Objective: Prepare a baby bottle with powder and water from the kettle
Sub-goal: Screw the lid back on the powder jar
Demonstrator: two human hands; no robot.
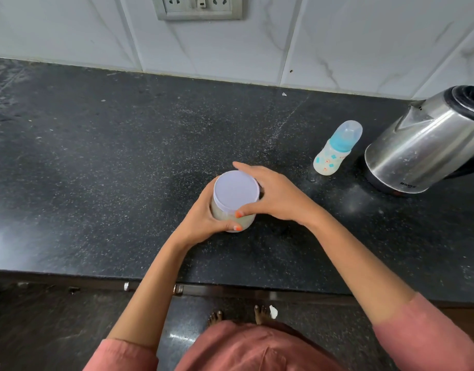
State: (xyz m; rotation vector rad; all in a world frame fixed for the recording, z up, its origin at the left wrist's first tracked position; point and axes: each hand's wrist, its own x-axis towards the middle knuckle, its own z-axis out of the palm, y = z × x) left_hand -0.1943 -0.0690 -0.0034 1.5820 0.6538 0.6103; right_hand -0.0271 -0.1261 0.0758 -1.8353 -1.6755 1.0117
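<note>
A translucent jar of pale powder (244, 219) with a lilac lid (236, 190) stands on the black counter (110, 170), near the middle. My left hand (203, 220) wraps around the jar's body from the left. My right hand (273, 194) grips the lid's rim, thumb on the near side and fingers curled over the far side. A small baby bottle (329, 162) with a teal collar and a clear cap stands to the right, apart from both hands. Just right of the bottle stands a steel kettle (423, 145) on its base.
A tiled wall with a socket panel (198, 8) runs behind the counter. The counter's front edge (230, 283) lies below my forearms, with cupboard handles beneath it. My feet and a dark floor show at the bottom.
</note>
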